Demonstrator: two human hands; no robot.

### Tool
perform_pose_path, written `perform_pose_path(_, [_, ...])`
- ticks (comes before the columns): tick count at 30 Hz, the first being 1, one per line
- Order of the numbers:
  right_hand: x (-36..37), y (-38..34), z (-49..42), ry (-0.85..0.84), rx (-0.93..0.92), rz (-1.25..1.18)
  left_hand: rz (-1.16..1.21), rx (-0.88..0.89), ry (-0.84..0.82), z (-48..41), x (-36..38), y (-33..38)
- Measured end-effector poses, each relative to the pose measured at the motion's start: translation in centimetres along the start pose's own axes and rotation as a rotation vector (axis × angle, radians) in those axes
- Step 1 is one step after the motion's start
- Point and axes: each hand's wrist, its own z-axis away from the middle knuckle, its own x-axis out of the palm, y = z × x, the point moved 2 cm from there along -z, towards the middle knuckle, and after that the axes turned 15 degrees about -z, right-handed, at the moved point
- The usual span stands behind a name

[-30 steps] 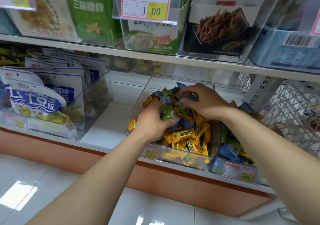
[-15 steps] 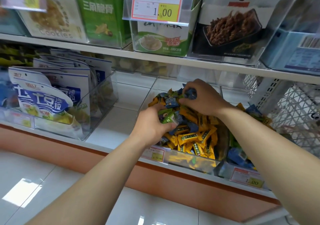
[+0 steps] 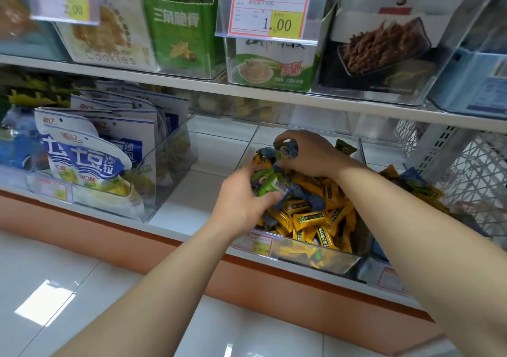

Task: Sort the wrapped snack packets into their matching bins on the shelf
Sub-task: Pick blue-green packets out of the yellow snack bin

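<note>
Dozens of wrapped snack packets (image 3: 310,216), mostly yellow with some green and blue mixed in, heaped in a clear bin (image 3: 315,260) at the near edge of the lower shelf (image 3: 175,211). Left hand (image 3: 241,203) at the near left of the heap, fingers (image 3: 274,197) curled round a small bunch of green packets (image 3: 267,182), thumb pressed against them. Right hand (image 3: 310,156) at the far top of the heap, fingertips pinching a blue-and-green packet (image 3: 286,148) just above the pile. Both forearms reaching in from the near side.

Small price tag (image 3: 258,244) on the bin's front wall. Just to the right, a second bin (image 3: 384,271) with blue, green and yellow packets, partly hidden behind the right forearm. Further right, a white wire basket (image 3: 480,170).

Bare white shelf to the left of the heap, then a clear divider bin (image 3: 170,170) holding upright blue-and-white bags (image 3: 85,161).

On the upper shelf (image 3: 301,97), from left: a cookie box (image 3: 107,35), a green box (image 3: 178,27), a clear holder with a "1.00" price label (image 3: 270,13), and a dark box (image 3: 384,46) picturing brown sticks.

Pale glossy floor (image 3: 82,288) below an orange base strip.
</note>
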Motion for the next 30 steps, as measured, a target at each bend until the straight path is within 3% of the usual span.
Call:
perform_pose_path(8, [-6.4, 1.8, 12.8, 0.423, 0.020, -0.423, 0.114, 0.070, 0.052, 1.0, 0.3, 5.2])
perform_pose_path(14, [-9.6, 9.4, 21.2, 0.633, 0.213, -0.470, 0.178, 0.201, -0.035, 1.7, 5.2, 12.4])
perform_pose_path(20, [-9.8, 14.2, 22.0, 0.684, 0.308, -0.457, -0.131, 0.337, -0.169, -1.9, 12.2, 18.1])
perform_pose_path(24, [-8.6, 14.6, 21.4, 0.418, 0.397, -0.146, -0.451, 0.452, -0.317, -3.2, 14.3, 18.8])
perform_pose_path(27, [-8.3, 13.9, 22.2, 0.407, 0.325, 0.044, -0.393, 0.475, -0.195, -2.2, 13.0, 18.0])
perform_pose_path(30, [-8.5, 12.2, 23.0, 0.437, 0.244, 0.114, -0.337, 0.346, -0.076, -0.8, 9.9, 14.5])
